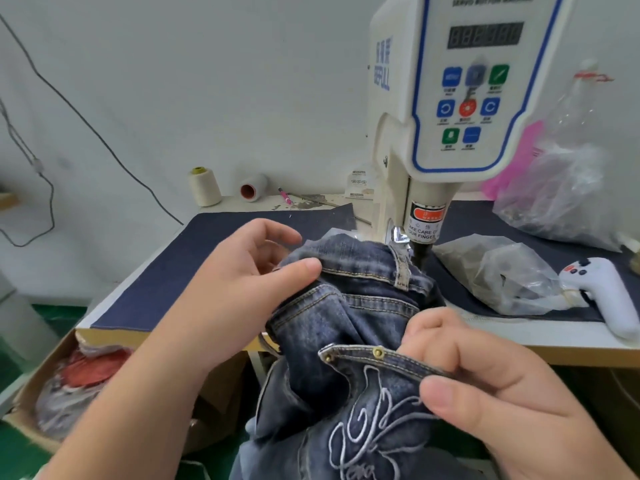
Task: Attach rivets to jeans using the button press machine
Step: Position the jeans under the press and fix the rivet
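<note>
On the button press machine (464, 98) before me, the top of the control panel (474, 95) reads "SERVO BUTTON MACHINE", partly cut off by the frame edge. Its dark display (485, 35) shows unlit digit segments, no number I can read. The machine's side carries blue letters "BEFULL". The warning label (423, 227) by the punch says "TAKE CARE OF YOUR FINGER". Button captions are too small to read.
</note>
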`<state>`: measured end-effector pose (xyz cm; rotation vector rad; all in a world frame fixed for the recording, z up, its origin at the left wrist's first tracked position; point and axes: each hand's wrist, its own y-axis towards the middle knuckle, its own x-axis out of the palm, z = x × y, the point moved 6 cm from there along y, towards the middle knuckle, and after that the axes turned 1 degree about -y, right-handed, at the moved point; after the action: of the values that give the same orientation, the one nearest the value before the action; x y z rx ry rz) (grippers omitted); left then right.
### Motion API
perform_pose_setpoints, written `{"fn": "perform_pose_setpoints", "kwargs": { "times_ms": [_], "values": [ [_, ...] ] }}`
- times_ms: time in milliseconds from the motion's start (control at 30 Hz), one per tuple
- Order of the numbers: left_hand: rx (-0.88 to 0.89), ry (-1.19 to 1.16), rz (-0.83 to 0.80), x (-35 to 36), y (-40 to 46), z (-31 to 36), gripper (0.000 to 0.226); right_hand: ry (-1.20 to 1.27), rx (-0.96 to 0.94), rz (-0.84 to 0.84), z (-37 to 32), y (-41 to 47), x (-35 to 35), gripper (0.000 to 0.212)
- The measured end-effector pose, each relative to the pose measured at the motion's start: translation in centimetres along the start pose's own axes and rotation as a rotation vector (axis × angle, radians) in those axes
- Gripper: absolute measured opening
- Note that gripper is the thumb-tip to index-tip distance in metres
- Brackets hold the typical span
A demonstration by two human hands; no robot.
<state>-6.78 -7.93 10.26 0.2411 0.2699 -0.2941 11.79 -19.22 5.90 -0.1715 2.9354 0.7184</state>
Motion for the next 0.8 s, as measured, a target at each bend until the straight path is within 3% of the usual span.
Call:
{"fn": "perform_pose_setpoints", "kwargs": {
  "times_ms": [100, 267, 600, 700, 800],
  "values": [
    [0.279, 0.292, 0.154, 0.0, -1.4, 2.0, 0.018, 0.094, 0.044, 0.001, 0.3, 0.0, 0.0, 0.039],
    [0.625, 0.452, -0.154, 3.6, -4.8, 4.9, 0.006, 0.11, 0.021, 0.002, -0.2, 0.2, 0.4, 0.032],
    [0.477, 0.521, -0.47, 4.9, -4.1, 3.1, 0.017, 0.092, -0.07, 0.019, -0.8, 0.1, 0.7, 0.02],
    [0.455, 0.468, -0.495, 4.6, -4.2, 3.1, 0.006, 0.08, -0.071, -0.01, -0.8, 0.1, 0.7, 0.019],
    [0.455, 0.435, -0.492, 4.2, -4.4, 3.4, 0.012, 0.049, -0.069, -0.005, -1.0, 0.0, 0.5, 0.021]
  ]
}}
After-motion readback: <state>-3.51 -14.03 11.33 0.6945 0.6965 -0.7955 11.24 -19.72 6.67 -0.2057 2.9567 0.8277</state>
